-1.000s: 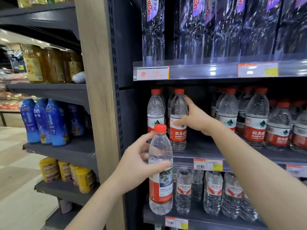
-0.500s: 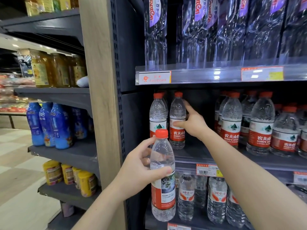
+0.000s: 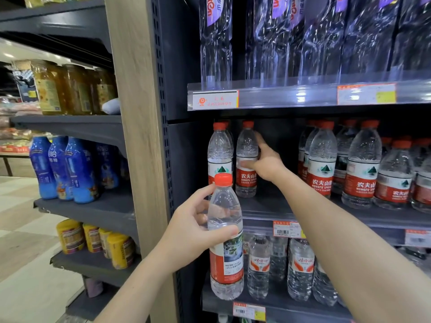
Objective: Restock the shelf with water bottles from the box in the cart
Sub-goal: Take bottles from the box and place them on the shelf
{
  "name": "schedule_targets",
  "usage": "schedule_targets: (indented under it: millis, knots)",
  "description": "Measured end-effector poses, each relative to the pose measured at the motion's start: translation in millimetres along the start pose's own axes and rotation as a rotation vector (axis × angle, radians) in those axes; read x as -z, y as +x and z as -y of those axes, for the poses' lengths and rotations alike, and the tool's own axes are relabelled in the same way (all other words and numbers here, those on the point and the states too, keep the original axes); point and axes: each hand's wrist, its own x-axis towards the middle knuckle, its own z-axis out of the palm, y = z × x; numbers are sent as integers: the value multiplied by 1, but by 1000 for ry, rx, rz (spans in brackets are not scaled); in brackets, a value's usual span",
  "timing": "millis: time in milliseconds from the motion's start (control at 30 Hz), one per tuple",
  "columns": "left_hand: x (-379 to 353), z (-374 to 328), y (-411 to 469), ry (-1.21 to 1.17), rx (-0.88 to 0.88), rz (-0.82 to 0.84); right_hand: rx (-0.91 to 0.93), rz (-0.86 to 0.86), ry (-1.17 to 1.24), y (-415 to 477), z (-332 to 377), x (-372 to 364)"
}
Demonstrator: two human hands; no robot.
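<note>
My left hand (image 3: 193, 229) grips a red-capped water bottle (image 3: 226, 248) upright in front of the dark shelf (image 3: 268, 206), level with its front edge. My right hand (image 3: 265, 164) reaches into the shelf, thumb and fingers round a second red-label bottle (image 3: 246, 164) that stands there. Another bottle (image 3: 219, 155) stands just left of it against the shelf's side wall. A gap on the shelf separates these from a group of several matching bottles (image 3: 359, 169) at the right. The cart and box are out of view.
Tall clear bottles (image 3: 303, 43) fill the shelf above, and smaller water bottles (image 3: 279, 266) the shelf below. A wooden upright (image 3: 137, 136) divides this bay from the left one, with jars (image 3: 70, 89), blue bottles (image 3: 67, 169) and yellow tubs (image 3: 98, 241).
My right hand has pushed the shelf bottle further back. My left hand and its bottle have stayed in front of the shelf edge. The view has tilted slightly upward.
</note>
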Motion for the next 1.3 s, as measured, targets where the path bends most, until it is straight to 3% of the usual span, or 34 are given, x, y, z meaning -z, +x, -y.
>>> schedule_targets:
  millis: [233, 367, 500, 567, 633, 800, 1000, 1300]
  knots:
    - [-2, -7, 5, 1, -50, -4, -191, -20, 130, -15, -8, 1]
    - [-3, -19, 18, 10, -86, 16, -143, -19, 175, -56, 5, 16]
    - [-8, -24, 42, 64, -119, -21, -102, 348, 502, -109, 22, 36]
    - [-13, -27, 53, 70, -133, -35, -77, 550, 462, -129, 25, 43]
    - [-19, -31, 61, 56, -143, -46, -20, 643, 356, -143, 23, 42]
    - [-29, -29, 76, 10, -106, -88, 86, 334, 378, -149, 23, 27]
    - [-19, -15, 84, 87, -17, -76, 167, 168, 342, -133, 28, 24]
    - [-20, 5, 83, 333, -49, -37, 124, 59, 334, -94, 15, 12]
